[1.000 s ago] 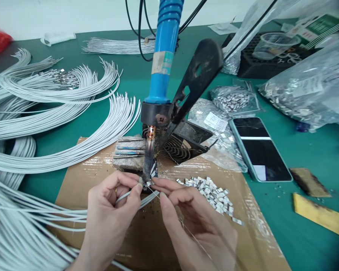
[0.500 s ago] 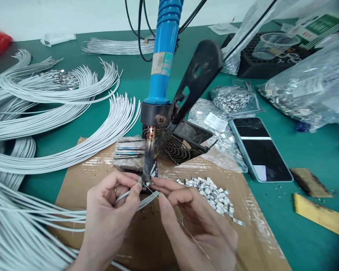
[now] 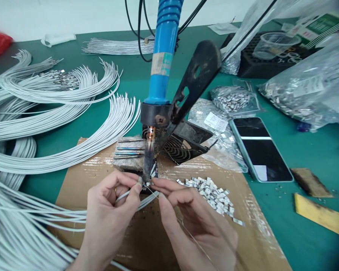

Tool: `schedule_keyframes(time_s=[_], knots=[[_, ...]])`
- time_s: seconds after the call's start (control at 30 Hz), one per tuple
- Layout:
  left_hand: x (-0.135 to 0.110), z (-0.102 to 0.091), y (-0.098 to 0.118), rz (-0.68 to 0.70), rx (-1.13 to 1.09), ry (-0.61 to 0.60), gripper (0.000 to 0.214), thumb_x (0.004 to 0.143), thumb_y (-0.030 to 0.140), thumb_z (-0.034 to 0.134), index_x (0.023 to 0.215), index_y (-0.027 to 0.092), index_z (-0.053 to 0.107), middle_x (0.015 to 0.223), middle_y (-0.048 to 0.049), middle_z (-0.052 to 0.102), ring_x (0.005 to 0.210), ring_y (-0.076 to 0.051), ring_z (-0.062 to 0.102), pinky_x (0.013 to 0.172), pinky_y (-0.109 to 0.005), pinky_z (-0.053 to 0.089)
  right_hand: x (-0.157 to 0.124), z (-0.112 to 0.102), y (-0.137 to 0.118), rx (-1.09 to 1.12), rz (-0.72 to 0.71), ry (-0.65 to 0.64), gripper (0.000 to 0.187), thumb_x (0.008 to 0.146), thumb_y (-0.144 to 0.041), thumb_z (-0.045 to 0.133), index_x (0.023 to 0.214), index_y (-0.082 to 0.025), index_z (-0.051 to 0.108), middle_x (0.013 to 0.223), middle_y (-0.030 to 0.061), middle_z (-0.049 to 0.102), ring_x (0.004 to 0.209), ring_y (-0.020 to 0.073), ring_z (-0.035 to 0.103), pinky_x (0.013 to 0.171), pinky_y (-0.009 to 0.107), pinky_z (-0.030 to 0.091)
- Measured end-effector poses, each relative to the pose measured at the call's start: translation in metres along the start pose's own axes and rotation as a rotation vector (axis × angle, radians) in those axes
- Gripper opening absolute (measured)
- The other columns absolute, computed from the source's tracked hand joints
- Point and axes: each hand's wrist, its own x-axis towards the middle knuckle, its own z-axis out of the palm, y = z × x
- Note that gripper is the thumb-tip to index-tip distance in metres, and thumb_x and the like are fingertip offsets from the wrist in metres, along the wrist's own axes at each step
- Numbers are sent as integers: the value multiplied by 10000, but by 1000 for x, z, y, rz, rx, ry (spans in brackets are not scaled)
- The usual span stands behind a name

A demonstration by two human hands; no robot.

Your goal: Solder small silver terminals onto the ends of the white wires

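Note:
A blue-handled soldering iron (image 3: 161,64) points downward in a black clamp stand (image 3: 196,71), its tip between my fingertips. My left hand (image 3: 113,207) pinches a white cable (image 3: 122,196) near its end, just left of the tip. With thumb and fingers, my right hand (image 3: 196,222) holds a thin solder wire (image 3: 196,242) that runs up to the tip. A small metal piece (image 3: 149,184) sits at the tip by my right fingertips; exactly how it is held is hidden. Small metal tabs (image 3: 214,194) lie heaped to the right of my right hand.
Bundles of white cables (image 3: 59,158) cover the left side. Cardboard (image 3: 251,222) lies under my hands. Behind the iron stands a small fan (image 3: 177,146). On the right are a phone (image 3: 262,150), a yellow sponge (image 3: 320,214) and plastic bags of metal parts (image 3: 307,86).

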Motion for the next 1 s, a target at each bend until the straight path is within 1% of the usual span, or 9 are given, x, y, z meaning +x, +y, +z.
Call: schedule_keyframes(time_s=[0.17, 0.3, 0.4, 0.6, 0.73, 0.83, 1.0], knots=[[-1, 5, 4, -30, -36, 29, 138, 746, 96, 800, 666, 184, 729, 820, -23, 809, 668, -117, 720, 600, -146, 554, 0, 0, -2, -17, 12, 5, 212, 914, -196, 725, 720, -238, 650, 1011, 52, 847, 911, 203, 811, 836, 267, 624], [-3, 9, 6, -81, -115, 91, 133, 730, 123, 806, 645, 181, 723, 810, -25, 802, 623, -103, 677, 552, -144, 520, 0, 0, -3, -9, 16, 13, 217, 913, -200, 742, 718, -243, 657, 1020, 42, 846, 915, 196, 814, 834, 255, 624], [-3, 9, 6, -67, -99, 65, 127, 731, 126, 808, 649, 179, 727, 812, -37, 810, 615, -112, 681, 545, -155, 527, 1, 0, -4, -11, 14, 14, 203, 908, -198, 750, 727, -242, 669, 1017, 51, 846, 928, 211, 813, 846, 274, 623], [-1, 4, 4, -14, -49, 36, 141, 723, 103, 810, 641, 185, 730, 787, -16, 796, 616, -110, 702, 561, -149, 546, 0, 1, -2, 6, 19, 8, 204, 917, -191, 729, 733, -252, 666, 1012, 21, 843, 918, 182, 805, 844, 250, 606], [-1, 4, 2, -52, -71, 56, 138, 740, 105, 809, 652, 182, 735, 807, -16, 786, 630, -105, 695, 564, -142, 535, 0, 1, -2, 8, 45, 13, 208, 914, -202, 736, 725, -247, 663, 1007, 31, 844, 920, 189, 808, 824, 252, 610], [-2, 6, 2, -57, -98, 41, 136, 740, 115, 816, 646, 178, 742, 803, -21, 776, 647, -113, 695, 583, -149, 539, 1, 1, -2, -1, 49, 15, 210, 907, -209, 743, 715, -244, 663, 999, 41, 845, 901, 202, 810, 804, 267, 620], [-6, 11, 5, -83, -154, 94, 152, 764, 142, 805, 632, 181, 740, 800, -10, 762, 648, -94, 674, 597, -130, 523, 1, 1, -1, -13, 30, 12, 219, 919, -207, 729, 715, -241, 656, 999, 33, 845, 915, 186, 807, 846, 252, 611]])
